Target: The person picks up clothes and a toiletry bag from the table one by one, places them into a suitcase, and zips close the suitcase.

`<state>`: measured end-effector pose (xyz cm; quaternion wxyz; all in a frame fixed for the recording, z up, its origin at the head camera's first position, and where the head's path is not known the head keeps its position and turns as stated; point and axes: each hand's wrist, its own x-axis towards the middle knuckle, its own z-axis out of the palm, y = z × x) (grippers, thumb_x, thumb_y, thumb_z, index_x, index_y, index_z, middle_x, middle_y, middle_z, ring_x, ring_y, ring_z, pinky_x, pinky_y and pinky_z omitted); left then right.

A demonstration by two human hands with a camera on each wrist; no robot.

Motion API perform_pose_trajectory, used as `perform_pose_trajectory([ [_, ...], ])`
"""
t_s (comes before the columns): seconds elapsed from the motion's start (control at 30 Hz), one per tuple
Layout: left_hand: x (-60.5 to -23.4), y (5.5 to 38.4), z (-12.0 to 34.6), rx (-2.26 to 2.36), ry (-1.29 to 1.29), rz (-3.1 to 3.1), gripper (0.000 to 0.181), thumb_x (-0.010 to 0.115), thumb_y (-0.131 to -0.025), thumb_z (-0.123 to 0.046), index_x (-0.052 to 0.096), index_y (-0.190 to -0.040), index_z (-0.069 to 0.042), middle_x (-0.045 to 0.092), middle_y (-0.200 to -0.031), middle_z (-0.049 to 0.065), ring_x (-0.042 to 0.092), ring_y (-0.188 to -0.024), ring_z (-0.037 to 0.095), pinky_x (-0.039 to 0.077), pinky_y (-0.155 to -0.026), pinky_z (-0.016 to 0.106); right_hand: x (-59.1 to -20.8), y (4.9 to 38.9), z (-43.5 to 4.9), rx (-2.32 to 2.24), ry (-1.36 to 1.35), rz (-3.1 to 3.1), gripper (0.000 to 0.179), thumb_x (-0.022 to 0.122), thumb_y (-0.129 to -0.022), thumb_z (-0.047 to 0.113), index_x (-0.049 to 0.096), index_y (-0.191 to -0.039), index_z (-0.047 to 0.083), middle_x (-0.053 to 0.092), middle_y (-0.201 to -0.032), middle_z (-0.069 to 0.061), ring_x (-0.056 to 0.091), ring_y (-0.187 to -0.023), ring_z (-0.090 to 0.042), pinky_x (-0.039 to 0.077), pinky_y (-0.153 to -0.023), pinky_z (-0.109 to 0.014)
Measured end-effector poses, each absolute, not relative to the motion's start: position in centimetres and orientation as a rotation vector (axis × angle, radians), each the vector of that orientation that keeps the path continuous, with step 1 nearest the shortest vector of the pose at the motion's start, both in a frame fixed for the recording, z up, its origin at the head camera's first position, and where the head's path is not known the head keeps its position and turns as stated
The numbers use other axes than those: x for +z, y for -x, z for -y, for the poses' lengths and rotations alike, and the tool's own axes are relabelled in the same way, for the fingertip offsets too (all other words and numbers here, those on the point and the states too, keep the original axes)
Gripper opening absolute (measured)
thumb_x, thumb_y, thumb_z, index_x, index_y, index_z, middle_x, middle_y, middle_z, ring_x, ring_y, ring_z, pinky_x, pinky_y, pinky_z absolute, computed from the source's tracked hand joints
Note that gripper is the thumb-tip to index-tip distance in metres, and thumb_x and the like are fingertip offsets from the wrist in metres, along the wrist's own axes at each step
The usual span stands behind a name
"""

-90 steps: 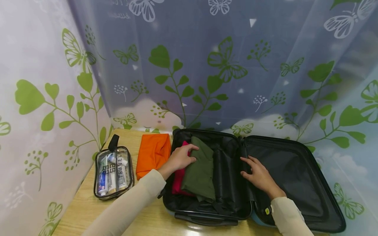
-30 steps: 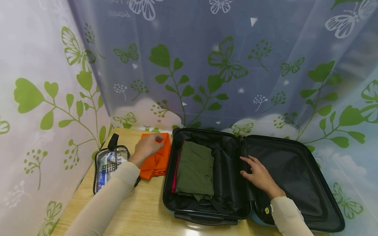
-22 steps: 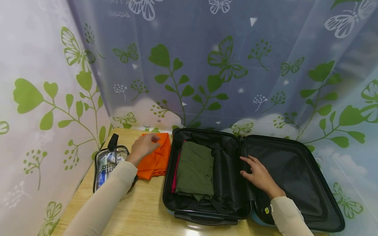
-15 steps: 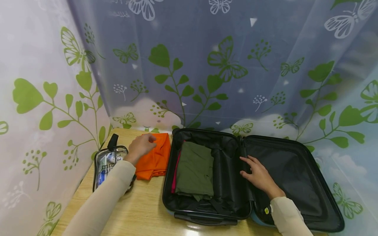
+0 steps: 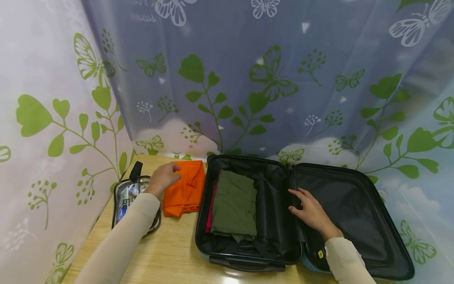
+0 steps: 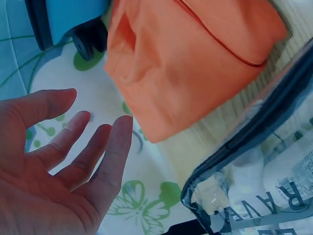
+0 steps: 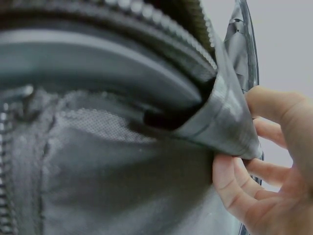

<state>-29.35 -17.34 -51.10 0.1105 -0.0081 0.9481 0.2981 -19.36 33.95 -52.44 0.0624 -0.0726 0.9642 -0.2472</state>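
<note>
In the head view my left hand (image 5: 163,180) hovers between the clear toiletry bag (image 5: 118,197) and a folded orange cloth (image 5: 188,185). Its fingers are loosely bent, and the left wrist view shows nothing held in the hand (image 6: 73,171). My forearm covers part of the toiletry bag, which has TRAVEL lettering and tubes inside. My right hand (image 5: 313,211) rests at the hinge side of the open black-lined suitcase (image 5: 274,221). In the right wrist view its fingertips touch the lining flap (image 7: 230,112). A folded olive-green garment (image 5: 235,205) lies inside the suitcase over a red garment (image 5: 210,213).
The suitcase lid (image 5: 347,217) lies opened out to the right. A wooden table (image 5: 173,252) carries everything, backed by a butterfly-patterned curtain (image 5: 227,79). The suitcase handle (image 5: 247,265) faces the front edge.
My left hand has left the green garment in the suitcase and moved left, over the orange cloth, then towards the toiletry bag. The green garment now covers more of the red one. My right hand stays put.
</note>
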Motion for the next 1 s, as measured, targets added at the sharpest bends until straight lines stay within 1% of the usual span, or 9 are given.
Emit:
perform_pose_trajectory([
  [0.17, -51.7, 29.5, 17.7, 0.865, 0.033, -2.785, 0.044, 0.065, -0.106, -0.019, 0.065, -0.145, 0.001, 0.065, -0.149, 0.026, 0.066, -0.125, 0.046, 0.054, -0.105, 0.060, -52.5, 19.4, -33.9, -0.745, 0.217, -2.913, 0.065, 0.071, -0.106, 0.023, 0.047, -0.165, 0.008, 0.028, -0.171, -0.036, 0.064, -0.125, -0.055, 0.057, -0.096, -0.068],
  [0.33, -52.2, 29.6, 17.9, 0.853, 0.052, -2.776, 0.044, 0.065, -0.105, -0.018, 0.064, -0.145, 0.001, 0.064, -0.148, 0.027, 0.067, -0.120, 0.044, 0.055, -0.102, 0.058, -52.5, 19.4, -34.0, -0.745, 0.219, -2.917, 0.065, 0.071, -0.106, 0.022, 0.047, -0.165, 0.007, 0.028, -0.171, -0.036, 0.065, -0.125, -0.055, 0.057, -0.096, -0.068],
  [0.47, -52.5, 29.6, 18.0, 0.837, 0.053, -2.774, 0.044, 0.066, -0.105, -0.018, 0.064, -0.144, 0.002, 0.064, -0.146, 0.028, 0.066, -0.119, 0.043, 0.055, -0.102, 0.058, -52.5, 19.4, -33.9, -0.740, 0.217, -2.919, 0.065, 0.071, -0.106, 0.022, 0.047, -0.165, 0.008, 0.028, -0.171, -0.036, 0.065, -0.125, -0.055, 0.057, -0.096, -0.068],
  [0.57, -52.8, 29.6, 18.1, 0.833, 0.051, -2.767, 0.046, 0.066, -0.104, -0.018, 0.063, -0.145, 0.003, 0.063, -0.147, 0.029, 0.066, -0.120, 0.043, 0.054, -0.104, 0.059, -52.5, 19.3, -33.9, -0.738, 0.215, -2.920, 0.065, 0.071, -0.106, 0.022, 0.047, -0.165, 0.008, 0.028, -0.171, -0.036, 0.065, -0.125, -0.055, 0.057, -0.095, -0.068],
  [0.8, -53.6, 29.6, 18.6, 0.848, 0.083, -2.736, 0.053, 0.068, -0.103, -0.018, 0.057, -0.150, 0.003, 0.062, -0.148, 0.031, 0.064, -0.115, 0.042, 0.053, -0.103, 0.059, -52.5, 19.3, -33.8, -0.743, 0.216, -2.918, 0.065, 0.071, -0.106, 0.022, 0.047, -0.165, 0.008, 0.028, -0.171, -0.035, 0.064, -0.125, -0.055, 0.057, -0.095, -0.068],
  [0.9, -53.9, 29.6, 18.6, 0.857, 0.116, -2.719, 0.054, 0.068, -0.103, -0.018, 0.054, -0.151, 0.003, 0.062, -0.148, 0.031, 0.063, -0.117, 0.042, 0.052, -0.106, 0.059, -52.4, 19.3, -33.8, -0.747, 0.213, -2.915, 0.065, 0.071, -0.106, 0.022, 0.047, -0.165, 0.008, 0.028, -0.171, -0.035, 0.064, -0.125, -0.055, 0.057, -0.095, -0.067],
  [1.0, -54.0, 29.5, 18.6, 0.864, 0.142, -2.699, 0.056, 0.068, -0.103, -0.018, 0.052, -0.152, 0.003, 0.059, -0.150, 0.032, 0.062, -0.123, 0.044, 0.050, -0.111, 0.061, -52.4, 19.4, -33.8, -0.750, 0.211, -2.913, 0.065, 0.071, -0.106, 0.022, 0.047, -0.165, 0.008, 0.028, -0.171, -0.035, 0.064, -0.126, -0.055, 0.057, -0.095, -0.067],
])
